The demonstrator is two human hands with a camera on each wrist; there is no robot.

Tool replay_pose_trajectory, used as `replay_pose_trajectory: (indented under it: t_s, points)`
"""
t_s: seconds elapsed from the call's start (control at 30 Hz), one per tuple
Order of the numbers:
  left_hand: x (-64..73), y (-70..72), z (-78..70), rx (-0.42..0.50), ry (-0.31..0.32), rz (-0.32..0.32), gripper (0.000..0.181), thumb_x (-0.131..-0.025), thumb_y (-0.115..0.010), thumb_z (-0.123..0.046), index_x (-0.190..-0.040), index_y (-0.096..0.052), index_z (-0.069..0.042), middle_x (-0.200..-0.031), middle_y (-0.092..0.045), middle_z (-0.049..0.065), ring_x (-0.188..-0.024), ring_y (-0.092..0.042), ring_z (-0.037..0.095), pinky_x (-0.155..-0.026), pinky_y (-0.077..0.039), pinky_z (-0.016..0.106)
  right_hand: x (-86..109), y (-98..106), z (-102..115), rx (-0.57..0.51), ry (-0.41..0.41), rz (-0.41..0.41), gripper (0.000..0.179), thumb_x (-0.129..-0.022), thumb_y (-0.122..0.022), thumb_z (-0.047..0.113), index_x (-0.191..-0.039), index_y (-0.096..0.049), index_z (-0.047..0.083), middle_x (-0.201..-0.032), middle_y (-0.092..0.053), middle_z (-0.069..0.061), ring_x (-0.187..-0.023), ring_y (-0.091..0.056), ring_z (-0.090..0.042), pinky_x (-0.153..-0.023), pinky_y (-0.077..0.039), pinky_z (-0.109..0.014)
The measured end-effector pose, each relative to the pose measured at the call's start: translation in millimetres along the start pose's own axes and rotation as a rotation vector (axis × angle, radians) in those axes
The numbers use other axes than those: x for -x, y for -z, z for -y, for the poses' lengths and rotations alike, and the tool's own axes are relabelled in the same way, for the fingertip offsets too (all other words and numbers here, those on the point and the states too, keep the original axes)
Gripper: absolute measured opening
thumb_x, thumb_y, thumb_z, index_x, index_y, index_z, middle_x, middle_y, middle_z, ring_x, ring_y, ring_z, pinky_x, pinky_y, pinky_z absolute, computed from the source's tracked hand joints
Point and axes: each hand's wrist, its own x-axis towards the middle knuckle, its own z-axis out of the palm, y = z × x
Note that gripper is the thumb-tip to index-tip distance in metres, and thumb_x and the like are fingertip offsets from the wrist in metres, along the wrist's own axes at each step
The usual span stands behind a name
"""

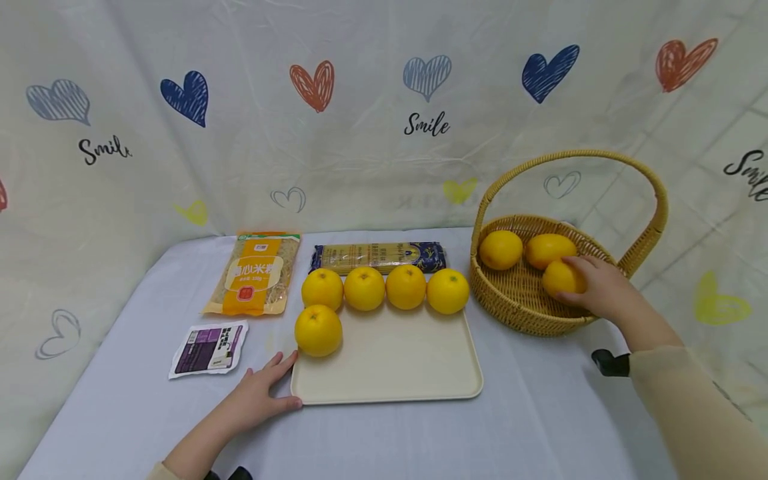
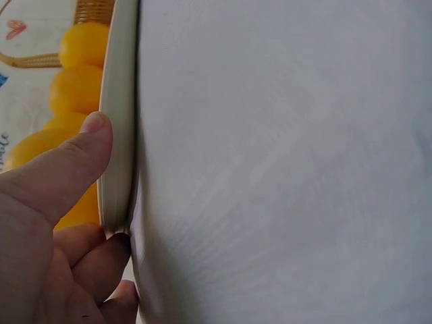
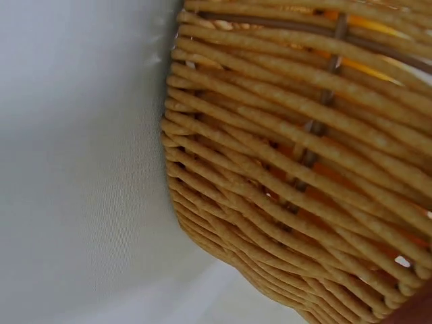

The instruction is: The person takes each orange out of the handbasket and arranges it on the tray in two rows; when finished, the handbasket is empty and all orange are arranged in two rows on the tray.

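Note:
In the basket [image 1: 528, 319] on the right, my right hand [image 1: 603, 287] grips an orange [image 1: 561, 280]. Two more oranges [image 1: 501, 250] lie behind it there. The right wrist view shows only the woven side [image 3: 270, 135] of the basket, with that hand's fingers hidden. My left hand [image 1: 255, 397] rests at the front left corner of the cream tray [image 1: 396, 363], fingers spread and thumb [image 2: 94, 131] touching the rim. On the tray, several oranges [image 1: 365, 289] stand in a row along the back edge, and one orange [image 1: 318, 331] sits in front of the leftmost.
Behind the tray lies a long blue and gold packet [image 1: 378, 257]. An orange and clear bag of grain [image 1: 255, 273] lies to the left, with a small purple and white pouch [image 1: 209, 349] nearer me. The basket's tall handle [image 1: 570, 155] arches over it.

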Motion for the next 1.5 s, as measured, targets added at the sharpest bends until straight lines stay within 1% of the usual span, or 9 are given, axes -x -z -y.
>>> replay_pose_trajectory:
  t_s: [0.17, 0.4, 0.67, 0.83, 0.97, 1.1, 1.37, 1.43, 1.5]
  points:
    - [0.9, 0.6, -1.0, 0.004, -0.001, 0.004, 0.092, -0.066, -0.071, -0.053, -0.141, -0.033, -0.017, -0.146, -0.031, 0.016, -0.136, -0.022, 0.037, -0.103, -0.001, 0.067, 8.7, 3, 10, -0.045, 0.006, -0.115, 0.086, -0.076, -0.071, 0.034, -0.135, -0.027, -0.008, -0.130, -0.033, -0.037, -0.116, -0.028, -0.054, -0.094, -0.024, -0.067]
    - [1.7, 1.8, -2.4, 0.005, 0.002, 0.006, 0.091, -0.066, -0.071, -0.053, -0.141, -0.034, -0.017, -0.146, -0.031, 0.017, -0.136, -0.022, 0.037, -0.103, -0.001, 0.067, 23.8, 7, 30, -0.086, 0.062, -0.290, 0.088, -0.072, -0.075, 0.025, -0.141, -0.025, 0.002, -0.125, -0.030, -0.035, -0.111, -0.026, -0.055, -0.083, -0.028, -0.068]
    - [1.4, 0.4, -1.3, 0.001, -0.001, 0.008, 0.091, -0.067, -0.071, -0.052, -0.141, -0.034, -0.016, -0.146, -0.031, 0.017, -0.136, -0.022, 0.038, -0.102, -0.001, 0.067, 24.0, 1, 52, -0.207, 0.093, -0.347, 0.084, -0.067, -0.074, 0.012, -0.136, -0.030, -0.003, -0.125, -0.024, -0.032, -0.113, -0.021, -0.047, -0.078, -0.028, -0.059]
    - [1.4, -0.2, -0.1, 0.008, 0.002, 0.011, 0.091, -0.067, -0.071, -0.053, -0.141, -0.033, -0.016, -0.146, -0.031, 0.017, -0.136, -0.022, 0.038, -0.103, 0.000, 0.067, 23.5, -3, 65, -0.282, 0.084, -0.379, 0.078, -0.067, -0.074, 0.011, -0.131, -0.034, -0.003, -0.132, -0.023, -0.029, -0.120, -0.020, -0.046, -0.086, -0.027, -0.064]
    - [1.3, 0.3, -0.6, 0.007, 0.001, 0.011, 0.090, -0.067, -0.070, -0.053, -0.141, -0.033, -0.017, -0.146, -0.030, 0.017, -0.136, -0.022, 0.038, -0.103, 0.000, 0.066, 23.1, -5, 73, -0.347, 0.148, -0.446, 0.080, -0.064, -0.073, 0.007, -0.132, -0.031, -0.002, -0.133, -0.029, -0.028, -0.122, -0.021, -0.045, -0.091, -0.023, -0.063]
    - [-0.8, 1.0, -1.2, 0.005, -0.012, 0.001, 0.090, -0.068, -0.069, -0.054, -0.142, -0.033, -0.018, -0.146, -0.030, 0.016, -0.136, -0.022, 0.037, -0.104, 0.000, 0.066, 22.0, -6, 84, -0.439, 0.179, -0.497, 0.081, -0.062, -0.072, 0.002, -0.131, -0.031, 0.000, -0.127, -0.034, -0.025, -0.115, -0.025, -0.037, -0.085, -0.024, -0.052]
    - [-2.2, 0.9, -2.5, -0.005, -0.022, -0.010, 0.090, -0.067, -0.070, -0.053, -0.141, -0.034, -0.018, -0.146, -0.031, 0.016, -0.136, -0.023, 0.036, -0.104, -0.001, 0.065, 22.0, -21, 113, -0.560, 0.215, -0.532, 0.091, -0.063, -0.073, -0.003, -0.137, -0.022, 0.005, -0.129, -0.032, -0.017, -0.115, -0.023, -0.009, -0.091, -0.022, -0.015]
    - [-1.3, 0.5, -2.1, -0.006, -0.016, -0.009, 0.090, -0.067, -0.071, -0.053, -0.141, -0.034, -0.017, -0.146, -0.032, 0.016, -0.136, -0.023, 0.036, -0.104, -0.001, 0.065, 22.0, -27, 120, -0.554, 0.255, -0.533, 0.098, -0.062, -0.073, -0.005, -0.141, -0.017, 0.008, -0.131, -0.032, -0.019, -0.118, -0.023, -0.011, -0.095, -0.021, -0.015]
    - [-0.1, -0.2, -1.3, -0.005, -0.010, -0.011, 0.090, -0.067, -0.071, -0.053, -0.141, -0.034, -0.017, -0.146, -0.031, 0.016, -0.136, -0.023, 0.036, -0.104, -0.001, 0.065, 21.5, -33, 128, -0.548, 0.304, -0.527, 0.101, -0.060, -0.074, -0.006, -0.142, -0.016, 0.007, -0.132, -0.032, -0.023, -0.120, -0.024, -0.020, -0.100, -0.021, -0.025]
